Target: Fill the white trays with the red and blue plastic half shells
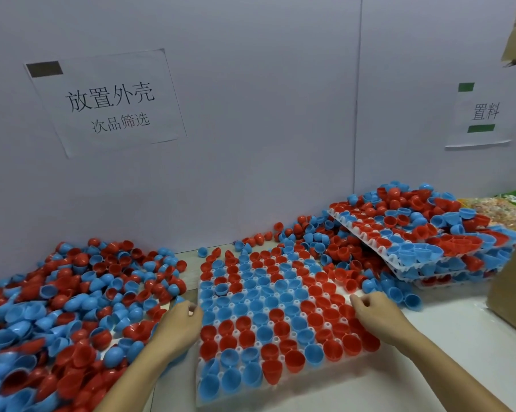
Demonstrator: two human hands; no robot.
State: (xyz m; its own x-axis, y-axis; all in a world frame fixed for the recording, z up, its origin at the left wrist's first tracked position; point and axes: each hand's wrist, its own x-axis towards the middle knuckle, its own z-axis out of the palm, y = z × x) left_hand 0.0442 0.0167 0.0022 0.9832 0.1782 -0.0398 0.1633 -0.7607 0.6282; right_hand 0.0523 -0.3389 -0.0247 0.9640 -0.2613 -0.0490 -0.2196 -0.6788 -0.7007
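Note:
A white tray (199, 298) lies flat in front of me, its cups filled with red and blue half shells. My left hand (181, 322) grips the tray's left edge with curled fingers. My right hand (378, 315) grips its right side, fingers curled over the shells there. A big loose heap of red and blue half shells (63, 307) covers the table on the left. More loose shells (319, 242) lie behind the tray.
A slanted stack of filled white trays (399, 260) with loose shells on top sits at the back right. A cardboard box (512, 292) stands at the right edge. White partition walls with paper signs close off the back.

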